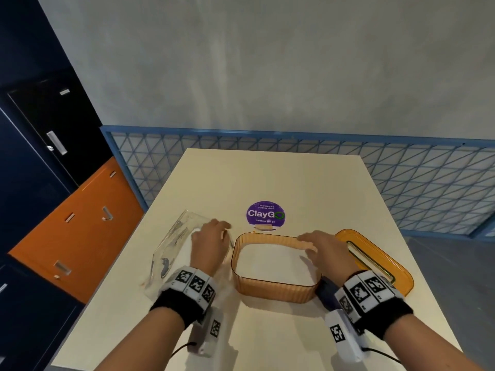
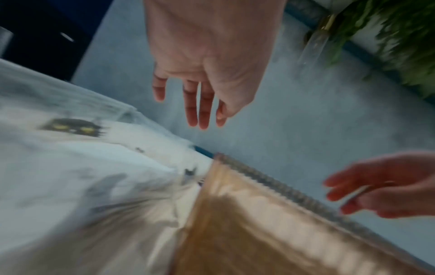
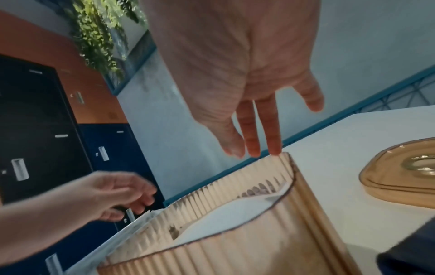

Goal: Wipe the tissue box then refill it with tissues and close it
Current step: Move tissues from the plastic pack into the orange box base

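The orange ribbed tissue box stands open in the middle of the table, with a white stack of tissues inside. Its orange lid lies flat to the right. A clear plastic tissue wrapper with a cat print lies to the left. My left hand hovers over the wrapper's right edge, fingers relaxed and holding nothing. My right hand reaches over the box, its straight fingertips at the far right rim.
A purple round sticker marks the table behind the box. A dark cloth lies by the box's near right corner. Blue mesh railing runs behind the table, and orange and dark lockers stand at the left.
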Tool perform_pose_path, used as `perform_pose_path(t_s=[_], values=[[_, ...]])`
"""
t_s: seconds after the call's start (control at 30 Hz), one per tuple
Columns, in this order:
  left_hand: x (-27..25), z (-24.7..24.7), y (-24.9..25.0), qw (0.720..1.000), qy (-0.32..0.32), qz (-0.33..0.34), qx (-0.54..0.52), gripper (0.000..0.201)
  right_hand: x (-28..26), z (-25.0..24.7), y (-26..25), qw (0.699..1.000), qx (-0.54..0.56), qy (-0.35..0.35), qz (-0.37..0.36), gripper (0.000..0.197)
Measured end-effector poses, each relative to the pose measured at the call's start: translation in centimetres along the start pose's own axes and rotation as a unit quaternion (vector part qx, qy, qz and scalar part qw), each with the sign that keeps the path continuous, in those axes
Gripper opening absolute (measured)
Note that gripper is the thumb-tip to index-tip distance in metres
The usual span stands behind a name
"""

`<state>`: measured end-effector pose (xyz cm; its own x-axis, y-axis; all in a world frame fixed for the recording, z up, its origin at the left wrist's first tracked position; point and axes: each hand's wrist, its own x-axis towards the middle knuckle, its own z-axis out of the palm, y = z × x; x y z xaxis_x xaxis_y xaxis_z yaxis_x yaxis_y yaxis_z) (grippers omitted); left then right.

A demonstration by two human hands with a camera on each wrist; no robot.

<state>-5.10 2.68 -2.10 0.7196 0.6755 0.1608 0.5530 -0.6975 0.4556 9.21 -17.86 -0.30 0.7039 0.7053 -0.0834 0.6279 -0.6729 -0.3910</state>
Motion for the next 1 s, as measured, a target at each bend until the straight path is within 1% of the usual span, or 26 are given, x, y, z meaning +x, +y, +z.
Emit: perform_pose_path(t_s=[0.03,0.07,0.1,0.13,0.17,0.2,0.23,0.33,0.5,0.63,0.8,0.87,1.0], values=[[0.2,0.1,-1.4,1.0,0.005,-0.023,0.012,0.028,0.0,-0.1,0.5,1.0,0.009,0.027,0.012,0.038],[0.3,0.3,-2.6,0.998,-0.019,-0.059,0.026,0.03,0.0,0.0,1.0,0.999,0.013,0.034,0.025,0.039],[0.4,0.8,-3.6,0.992,-0.063,-0.105,0.043,0.034,0.1,0.2,1.4,0.999,0.015,0.024,0.042,0.041],[0.3,1.2,-4.3,0.98,-0.118,-0.146,0.069,0.041,0.2,0.3,1.7,0.998,0.026,-0.004,0.065,0.044],[0.1,1.6,-4.7,0.966,-0.169,-0.17,0.098,0.049,0.2,0.4,1.8,0.994,0.047,-0.041,0.087,0.046],[-0.1,2.1,-5.0,0.955,-0.202,-0.178,0.127,0.056,0.3,0.6,1.9,0.989,0.071,-0.074,0.103,0.047],[-0.2,2.6,-5.2,0.949,-0.215,-0.176,0.147,0.06,0.4,0.7,2.0,0.985,0.088,-0.095,0.113,0.048],[-0.4,3.6,-5.6,0.948,-0.209,-0.169,0.173,0.059,0.5,0.8,2.0,0.982,0.099,-0.113,0.118,0.047],[-0.2,3.7,-5.5,0.951,-0.2,-0.17,0.163,0.039,0.6,0.9,2.1,0.983,0.092,-0.11,0.115,0.046],[-0.1,3.7,-5.3,0.954,-0.195,-0.148,0.173,0.029,0.7,1.0,2.0,0.983,0.084,-0.113,0.115,0.047],[-0.8,4.1,-4.4,0.939,-0.191,-0.127,0.255,0.033,0.8,1.1,2.1,0.984,0.08,-0.111,0.114,0.048],[-0.7,4.0,-4.3,0.938,-0.191,-0.118,0.263,0.034,0.9,1.1,2.2,0.985,0.07,-0.113,0.108,0.048],[-0.4,2.6,-4.4,0.945,-0.18,-0.088,0.259,0.027,1.0,0.9,2.2,0.985,0.057,-0.13,0.102,0.049]])
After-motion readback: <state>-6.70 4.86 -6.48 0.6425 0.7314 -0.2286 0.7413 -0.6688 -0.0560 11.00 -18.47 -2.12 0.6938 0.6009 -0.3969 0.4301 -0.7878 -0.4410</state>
